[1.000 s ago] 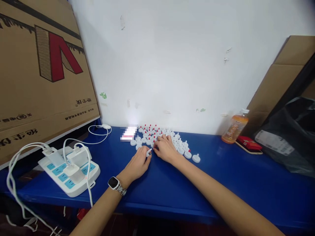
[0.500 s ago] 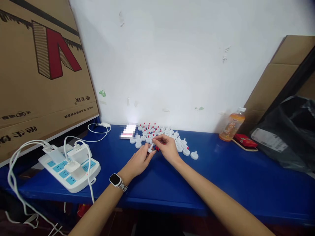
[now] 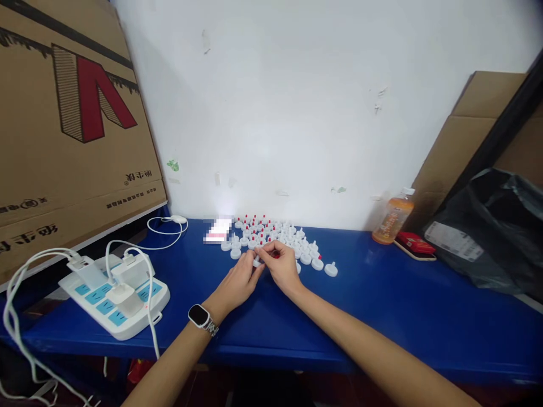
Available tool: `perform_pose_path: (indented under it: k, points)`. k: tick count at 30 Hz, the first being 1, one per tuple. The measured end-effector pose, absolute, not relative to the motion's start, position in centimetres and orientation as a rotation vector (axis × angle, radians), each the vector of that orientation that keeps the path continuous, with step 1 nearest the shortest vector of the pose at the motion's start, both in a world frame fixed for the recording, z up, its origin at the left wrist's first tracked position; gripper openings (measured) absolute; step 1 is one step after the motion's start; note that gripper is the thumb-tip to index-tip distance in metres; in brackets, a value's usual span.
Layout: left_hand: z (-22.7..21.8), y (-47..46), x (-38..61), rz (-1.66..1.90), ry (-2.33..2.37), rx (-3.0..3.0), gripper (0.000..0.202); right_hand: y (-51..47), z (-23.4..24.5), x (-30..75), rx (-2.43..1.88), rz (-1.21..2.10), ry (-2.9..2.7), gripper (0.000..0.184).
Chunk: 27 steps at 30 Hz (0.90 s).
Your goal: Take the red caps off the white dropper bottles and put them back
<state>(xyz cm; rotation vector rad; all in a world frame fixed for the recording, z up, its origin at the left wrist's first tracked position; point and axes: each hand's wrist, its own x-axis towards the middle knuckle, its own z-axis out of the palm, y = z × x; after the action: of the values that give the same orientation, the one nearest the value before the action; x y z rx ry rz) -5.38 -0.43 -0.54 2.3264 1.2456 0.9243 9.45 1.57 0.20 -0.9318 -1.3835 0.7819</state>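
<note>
A white nozzle cap (image 3: 256,262) with a thin spout is pinched between the thumb and fingers of my left hand (image 3: 237,281). My right hand (image 3: 285,272) meets it from the other side, its thumb and forefinger closed at the spout's tip. Whatever those fingertips hold is too small and covered to name. Small red pieces (image 3: 276,254) show beneath the curl of my right hand, partly hidden. Just beyond both hands spreads a group of white nozzle caps (image 3: 305,258). Those at the left back carry red tips (image 3: 253,221); most at the right have bare spouts.
A white power strip (image 3: 123,330) with chargers and cables sits at the left of the blue table (image 3: 339,322). By the wall is a blurred bright phone-like patch (image 3: 218,230). An orange drink bottle (image 3: 392,217), a red packet (image 3: 416,243) and a black plastic bag (image 3: 479,226) stand right.
My right fingertips have come down closer over the spout, and the left-hand cap is more covered. The whole view has shifted slightly. The caps on the table look unmoved.
</note>
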Motion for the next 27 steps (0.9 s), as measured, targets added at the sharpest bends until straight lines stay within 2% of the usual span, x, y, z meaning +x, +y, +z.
perform_pose_path:
  k: [6, 13, 16, 18, 20, 23, 27]
  points:
    - [-0.9, -0.1, -5.3, 1.033, 1.152, 2.185, 0.065, 1.3, 1.0, 9.0, -0.964, 0.666, -1.478, 0.034]
    - [-0.3, -0.8, -5.5, 1.000, 1.153, 2.199, 0.067, 2.1, 0.9, 9.5, -0.899, 0.894, -1.509, 0.031]
    - [-0.2, -0.6, -5.7, 0.984, 1.212, 2.200, 0.073, 3.2, 2.2, 11.0, -0.858, 1.144, -1.668, 0.031]
    - [-0.2, -0.4, -6.0, 0.955, 1.296, 2.188, 0.078, 4.3, 3.6, 12.1, -0.856, 1.197, -1.803, 0.028]
    - [-0.1, -0.2, -6.4, 0.913, 1.396, 2.183, 0.069, 6.0, 5.1, 12.7, -0.892, 1.038, -1.865, 0.023]
    - [0.3, -0.2, -6.7, 0.813, 1.527, 2.215, 0.032, 9.6, 6.8, 12.0, -0.969, 0.756, -1.906, 0.014]
    - [0.6, -0.3, -6.8, 0.761, 1.581, 2.288, 0.034, 14.1, 7.1, 8.5, -1.181, 0.453, -2.103, 0.006]
